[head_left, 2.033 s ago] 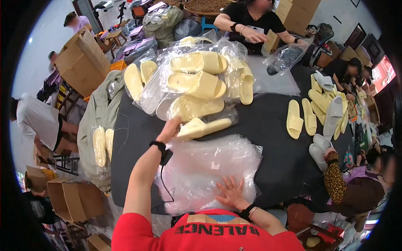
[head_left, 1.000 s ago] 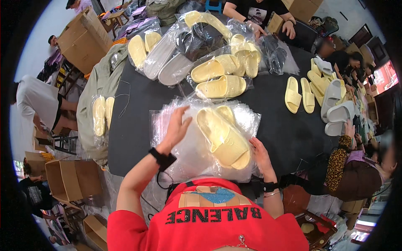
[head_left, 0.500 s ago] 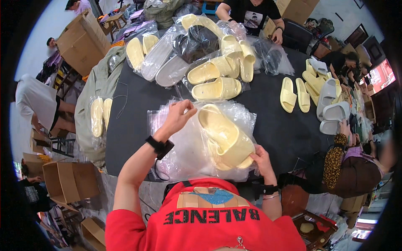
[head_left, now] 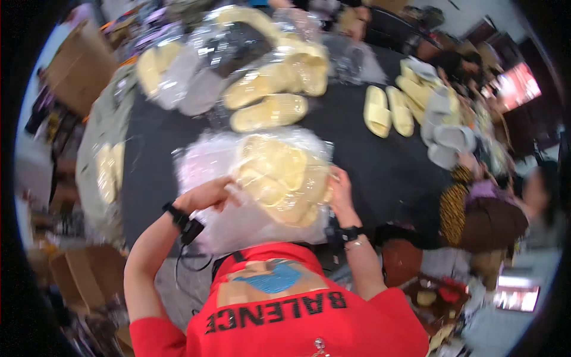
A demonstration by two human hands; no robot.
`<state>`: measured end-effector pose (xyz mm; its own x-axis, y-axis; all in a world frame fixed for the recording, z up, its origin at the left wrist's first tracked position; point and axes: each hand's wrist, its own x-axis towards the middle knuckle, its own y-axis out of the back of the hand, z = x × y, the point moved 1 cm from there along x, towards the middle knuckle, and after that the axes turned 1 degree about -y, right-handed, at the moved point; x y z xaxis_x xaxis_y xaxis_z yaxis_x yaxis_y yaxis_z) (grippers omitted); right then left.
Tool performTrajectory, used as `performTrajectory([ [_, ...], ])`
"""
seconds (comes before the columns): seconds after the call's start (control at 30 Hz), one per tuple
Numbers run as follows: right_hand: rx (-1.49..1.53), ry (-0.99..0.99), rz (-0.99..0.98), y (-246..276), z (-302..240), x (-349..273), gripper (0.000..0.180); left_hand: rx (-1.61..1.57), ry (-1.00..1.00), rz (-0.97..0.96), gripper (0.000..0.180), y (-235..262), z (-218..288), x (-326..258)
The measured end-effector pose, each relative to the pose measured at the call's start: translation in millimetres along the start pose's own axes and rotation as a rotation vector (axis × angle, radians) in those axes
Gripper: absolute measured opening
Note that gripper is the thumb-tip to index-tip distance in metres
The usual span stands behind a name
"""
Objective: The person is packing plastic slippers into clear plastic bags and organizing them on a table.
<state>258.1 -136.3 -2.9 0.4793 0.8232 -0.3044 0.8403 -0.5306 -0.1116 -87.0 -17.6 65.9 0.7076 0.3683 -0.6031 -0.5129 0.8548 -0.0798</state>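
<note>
A pair of pale yellow slide slippers [head_left: 284,191] lies inside a clear plastic bag [head_left: 248,208], on top of a stack of clear bags [head_left: 196,160] at the table's near edge. My left hand [head_left: 208,195] is at the left side of the bagged slippers, its fingers closed on a bit of the bag's plastic. On the right side, my right hand [head_left: 341,191] grips the slippers through the bag's edge. Motion smears the picture, so the exact finger contact is soft.
Bagged yellow slippers [head_left: 269,113], grey and black ones pile up across the dark table [head_left: 151,205]. Two loose yellow slides [head_left: 377,112] lie right, beside a heap with grey slides [head_left: 455,138]. Co-workers sit around; one in a leopard-print sleeve [head_left: 453,205] is at right.
My left hand has come down from the bag's upper left corner to the slippers' left side. The right hand keeps its hold. The whole view has shifted, with blur.
</note>
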Motion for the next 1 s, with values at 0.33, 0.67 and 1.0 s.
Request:
performTrajectory([
  [0.33, 0.034, -0.178, 0.037, 1.1, -23.2, -8.9, 0.043, 0.994, -0.884, 0.663, 0.025, 18.0, 18.8, 80.0],
  [0.67, 0.007, -0.090, -0.033, 11.0, -14.4, -9.0, 0.036, 0.428, -0.194, 0.181, 0.028, 19.8, -44.0, 87.0],
  [1.0, -0.041, -0.042, 0.148, -13.0, -29.6, -1.6, 0.045, 0.420, -0.168, 0.234, 0.050, -17.9, -54.8, 53.5],
])
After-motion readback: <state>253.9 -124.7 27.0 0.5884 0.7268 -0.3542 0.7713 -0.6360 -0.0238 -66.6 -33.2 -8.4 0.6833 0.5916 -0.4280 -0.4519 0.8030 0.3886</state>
